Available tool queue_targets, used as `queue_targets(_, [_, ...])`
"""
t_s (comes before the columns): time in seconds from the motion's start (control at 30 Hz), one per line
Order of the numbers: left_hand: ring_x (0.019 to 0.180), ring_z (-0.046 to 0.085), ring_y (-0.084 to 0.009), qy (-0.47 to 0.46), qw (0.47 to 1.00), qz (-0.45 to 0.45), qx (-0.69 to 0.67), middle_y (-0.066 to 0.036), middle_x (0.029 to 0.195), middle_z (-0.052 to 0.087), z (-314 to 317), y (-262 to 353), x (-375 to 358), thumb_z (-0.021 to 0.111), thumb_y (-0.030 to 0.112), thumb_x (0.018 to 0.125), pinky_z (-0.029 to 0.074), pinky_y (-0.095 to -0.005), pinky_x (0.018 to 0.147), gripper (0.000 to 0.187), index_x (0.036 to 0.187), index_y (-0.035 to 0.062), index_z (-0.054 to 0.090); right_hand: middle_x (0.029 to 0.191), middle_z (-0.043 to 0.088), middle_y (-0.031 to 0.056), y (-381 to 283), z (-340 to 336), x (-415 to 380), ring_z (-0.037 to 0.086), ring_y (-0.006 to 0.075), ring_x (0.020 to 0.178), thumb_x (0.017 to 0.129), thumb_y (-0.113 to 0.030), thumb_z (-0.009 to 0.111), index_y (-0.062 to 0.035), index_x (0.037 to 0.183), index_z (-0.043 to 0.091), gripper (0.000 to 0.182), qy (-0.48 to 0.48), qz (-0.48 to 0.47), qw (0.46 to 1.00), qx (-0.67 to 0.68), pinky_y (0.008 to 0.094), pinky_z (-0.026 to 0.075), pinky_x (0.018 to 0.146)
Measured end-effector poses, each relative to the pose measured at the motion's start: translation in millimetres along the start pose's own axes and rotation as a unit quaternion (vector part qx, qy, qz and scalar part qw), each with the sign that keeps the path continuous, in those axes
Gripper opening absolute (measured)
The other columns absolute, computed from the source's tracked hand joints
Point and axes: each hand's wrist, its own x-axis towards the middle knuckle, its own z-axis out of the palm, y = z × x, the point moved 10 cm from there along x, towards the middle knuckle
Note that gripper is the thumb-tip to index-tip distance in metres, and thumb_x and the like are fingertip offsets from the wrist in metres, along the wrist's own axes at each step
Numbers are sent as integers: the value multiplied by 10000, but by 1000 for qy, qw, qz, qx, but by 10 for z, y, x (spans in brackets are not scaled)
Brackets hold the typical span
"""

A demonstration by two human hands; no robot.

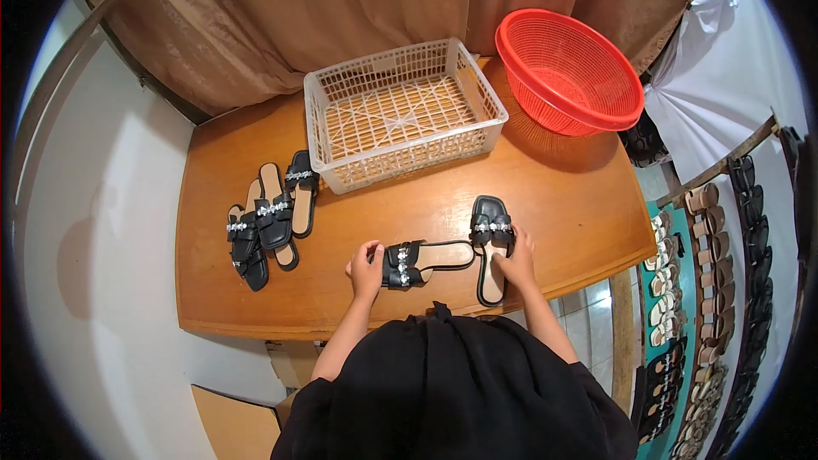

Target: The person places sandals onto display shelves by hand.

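Two black slide sandals with jewelled straps and beige insoles are on the table's near side. One sandal [439, 255] lies sideways, its toe toward my left hand [366, 269], whose curled fingers grip the toe end. The other sandal [491, 230] points away from me. My right hand [518, 260] holds it by its right edge, with the thumb over the insole and the other fingers along the outer side. Farther left, several matching sandals [274, 220] lie in an overlapping heap.
A white plastic crate [409, 153] stands at the table's back, beside a red colander basket [569, 111]. Brown curtain [341, 0] hangs behind. To the right, below the wooden table [579, 221], racks hold rows of sandals [716, 264]. A white wall borders the left.
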Motion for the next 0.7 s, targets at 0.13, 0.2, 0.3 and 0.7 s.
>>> queue_targets(0.13, [902,552,-209,8,996,33,81,-55,910,603,-115,234,-39,563,221,811,315,-361,882,192,944,87,596,1126,458,189,322,52,-53,417,348,1062,665,-185,650,-44,1226,393,633,-3,74,997,36,409,314,933])
queue_targets(0.2, [928,537,-223,2,988,71,135,-65,931,592,-140,453,-87,575,222,797,319,-372,886,209,958,89,590,1155,455,183,261,66,41,411,335,1098,651,-215,670,-60,1226,402,653,-10,70,994,78,411,309,938])
queue_targets(0.3, [973,504,-253,-32,974,143,175,-88,972,571,-44,625,-148,598,226,770,317,-400,891,254,981,85,578,1203,448,153,142,146,231,392,310,1148,628,-235,690,-85,1224,418,672,-48,5,995,82,415,287,960])
queue_targets(0.7, [1302,180,-315,-283,875,175,352,-124,1374,265,394,553,-479,742,442,579,127,-529,1037,961,1346,151,240,943,531,124,6,183,588,492,304,943,494,-225,690,-85,905,557,454,-176,-42,982,-59,444,305,912])
